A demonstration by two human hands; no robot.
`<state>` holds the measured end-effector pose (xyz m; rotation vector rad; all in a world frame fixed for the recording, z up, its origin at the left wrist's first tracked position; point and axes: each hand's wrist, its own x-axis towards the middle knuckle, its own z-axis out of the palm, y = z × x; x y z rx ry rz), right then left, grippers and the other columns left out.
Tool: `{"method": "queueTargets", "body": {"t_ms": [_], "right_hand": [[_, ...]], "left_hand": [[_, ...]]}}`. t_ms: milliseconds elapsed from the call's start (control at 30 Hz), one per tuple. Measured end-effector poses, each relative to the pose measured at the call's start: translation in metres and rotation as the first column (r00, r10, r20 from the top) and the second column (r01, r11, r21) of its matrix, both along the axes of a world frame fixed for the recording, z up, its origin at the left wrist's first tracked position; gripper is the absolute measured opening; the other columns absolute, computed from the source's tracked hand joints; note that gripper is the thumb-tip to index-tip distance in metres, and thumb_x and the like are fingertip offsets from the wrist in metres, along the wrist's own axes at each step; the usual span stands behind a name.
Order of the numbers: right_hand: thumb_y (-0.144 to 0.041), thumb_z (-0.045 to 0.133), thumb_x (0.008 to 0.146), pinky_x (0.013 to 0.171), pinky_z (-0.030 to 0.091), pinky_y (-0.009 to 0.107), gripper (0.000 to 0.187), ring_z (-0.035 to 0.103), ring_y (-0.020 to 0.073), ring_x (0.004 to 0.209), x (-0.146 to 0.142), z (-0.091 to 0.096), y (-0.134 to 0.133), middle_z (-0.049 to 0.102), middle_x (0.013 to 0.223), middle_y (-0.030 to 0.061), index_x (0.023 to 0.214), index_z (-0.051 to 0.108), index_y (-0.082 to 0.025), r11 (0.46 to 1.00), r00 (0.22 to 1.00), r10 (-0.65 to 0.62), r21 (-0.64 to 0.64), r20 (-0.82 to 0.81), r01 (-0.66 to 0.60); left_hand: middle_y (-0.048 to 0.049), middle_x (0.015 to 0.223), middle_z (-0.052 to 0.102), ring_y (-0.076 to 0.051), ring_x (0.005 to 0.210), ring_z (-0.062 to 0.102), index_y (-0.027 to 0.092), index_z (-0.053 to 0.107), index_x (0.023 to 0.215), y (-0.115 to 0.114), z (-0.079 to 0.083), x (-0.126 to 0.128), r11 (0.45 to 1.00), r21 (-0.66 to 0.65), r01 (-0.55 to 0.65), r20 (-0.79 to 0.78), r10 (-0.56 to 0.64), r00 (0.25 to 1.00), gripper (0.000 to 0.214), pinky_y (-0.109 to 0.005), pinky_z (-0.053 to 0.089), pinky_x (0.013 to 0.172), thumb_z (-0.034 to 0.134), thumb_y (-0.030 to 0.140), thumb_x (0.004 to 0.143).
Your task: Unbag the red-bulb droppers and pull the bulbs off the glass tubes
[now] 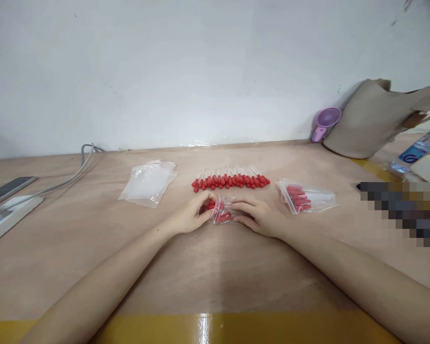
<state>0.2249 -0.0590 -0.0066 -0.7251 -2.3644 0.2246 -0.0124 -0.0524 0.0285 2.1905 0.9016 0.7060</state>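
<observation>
In the middle of the table, a small clear zip bag (pixel 226 200) with several red-tipped pieces inside lies between my hands. My left hand (pixel 193 212) is curled, its thumb and fingers closed on the bag's left end near the zip strip. My right hand (pixel 260 215) has its thumb and fingers on the right end of the same bag. Just beyond my hands is a row of red-tipped white sticks (pixel 231 180), tips towards me. Filled zip bags (pixel 306 198) with red tips showing lie to the right of my right hand. Flat zip bags (pixel 146 184), without sticks, are stacked at the left.
A purple hand fan (pixel 326 122) leans by a beige bag (pixel 361 119) against the wall at the back right. Nearby are a plastic bottle (pixel 421 148) and a blurred-out patch. At the left lie a phone (pixel 9 188), a white power strip (pixel 12 217) and a grey cable (pixel 71 179).
</observation>
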Motion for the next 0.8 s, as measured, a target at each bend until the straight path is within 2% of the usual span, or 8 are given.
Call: {"method": "queueTargets", "body": {"t_ms": [100, 233, 333, 400, 500, 600, 700, 800], "right_hand": [[-0.028, 0.047, 0.087, 0.085, 0.050, 0.033, 0.026, 0.057, 0.0177, 0.100, 0.000, 0.001, 0.000, 0.057, 0.113, 0.0068, 0.112, 0.053, -0.022, 1.000, 1.000, -0.004, -0.027, 0.019, 0.004], [-0.027, 0.046, 0.087, 0.087, 0.049, 0.033, 0.026, 0.056, 0.0179, 0.102, 0.001, 0.004, 0.000, 0.057, 0.114, 0.0068, 0.113, 0.052, -0.022, 1.000, 1.000, -0.003, -0.031, 0.027, 0.004], [-0.027, 0.047, 0.087, 0.087, 0.049, 0.033, 0.027, 0.057, 0.0178, 0.103, 0.000, 0.004, 0.000, 0.056, 0.115, 0.0066, 0.113, 0.052, -0.022, 0.999, 1.000, -0.005, -0.033, 0.031, 0.006], [-0.026, 0.047, 0.087, 0.087, 0.049, 0.033, 0.027, 0.057, 0.0177, 0.102, 0.000, 0.005, 0.000, 0.057, 0.114, 0.0065, 0.113, 0.053, -0.022, 0.999, 0.999, 0.000, -0.037, 0.036, 0.001], [-0.027, 0.047, 0.087, 0.087, 0.049, 0.034, 0.026, 0.056, 0.0179, 0.102, 0.001, 0.004, 0.000, 0.057, 0.114, 0.0069, 0.112, 0.053, -0.022, 1.000, 0.999, 0.008, -0.030, 0.031, -0.007], [-0.028, 0.046, 0.088, 0.086, 0.049, 0.034, 0.025, 0.056, 0.0181, 0.101, 0.001, 0.003, 0.001, 0.057, 0.113, 0.0075, 0.111, 0.054, -0.022, 1.000, 0.999, 0.003, -0.018, 0.032, -0.002], [-0.028, 0.047, 0.088, 0.086, 0.049, 0.034, 0.024, 0.057, 0.0180, 0.100, 0.002, 0.001, 0.001, 0.057, 0.114, 0.0077, 0.108, 0.055, -0.021, 1.000, 0.999, -0.007, -0.012, 0.038, 0.007], [-0.028, 0.047, 0.088, 0.085, 0.049, 0.033, 0.024, 0.057, 0.0176, 0.099, 0.002, 0.000, 0.002, 0.057, 0.113, 0.0078, 0.109, 0.055, -0.021, 1.000, 1.000, 0.000, -0.011, 0.032, 0.000]], "left_hand": [[-0.0073, 0.094, 0.061, -0.016, 0.084, 0.059, 0.015, 0.052, 0.097, 0.013, 0.018, -0.018, 0.995, -0.094, -0.029, 0.036, 0.032, 0.999, 0.023, -0.029, 0.047, 0.074, 0.056, 0.029, 0.079], [-0.0046, 0.085, 0.066, -0.014, 0.072, 0.061, 0.015, 0.057, 0.089, 0.022, 0.065, -0.066, 0.972, -0.180, -0.151, -0.099, 0.135, 0.986, 0.029, -0.026, 0.049, 0.065, 0.067, 0.034, 0.068], [-0.0023, 0.085, 0.068, -0.014, 0.078, 0.062, 0.014, 0.061, 0.087, 0.015, 0.101, -0.103, 0.953, -0.075, -0.293, -0.163, 0.279, 0.946, 0.032, -0.026, 0.049, 0.071, 0.069, 0.035, 0.065], [0.0016, 0.082, 0.067, -0.012, 0.079, 0.062, 0.011, 0.060, 0.094, 0.012, 0.111, -0.119, 0.879, 0.086, -0.469, -0.102, 0.476, 0.873, 0.035, -0.031, 0.048, 0.075, 0.067, 0.034, 0.067], [0.0000, 0.089, 0.067, -0.012, 0.082, 0.062, 0.009, 0.058, 0.097, 0.019, 0.099, -0.121, 0.752, 0.228, -0.618, 0.087, 0.617, 0.782, 0.037, -0.035, 0.047, 0.078, 0.066, 0.031, 0.069], [-0.0065, 0.091, 0.066, -0.014, 0.078, 0.064, 0.008, 0.059, 0.090, 0.038, 0.063, -0.102, 0.709, 0.321, -0.627, 0.179, 0.605, 0.776, 0.032, -0.032, 0.051, 0.075, 0.065, 0.032, 0.070], [-0.0065, 0.093, 0.066, -0.016, 0.079, 0.063, 0.015, 0.062, 0.089, 0.051, 0.025, -0.081, 0.712, 0.528, -0.463, -0.038, 0.564, 0.825, 0.022, -0.031, 0.051, 0.075, 0.055, 0.032, 0.077], [-0.0081, 0.104, 0.063, -0.019, 0.089, 0.062, 0.019, 0.062, 0.093, 0.053, 0.001, -0.068, 0.699, 0.653, -0.292, -0.231, 0.551, 0.802, 0.022, -0.031, 0.049, 0.078, 0.044, 0.027, 0.084]]}}
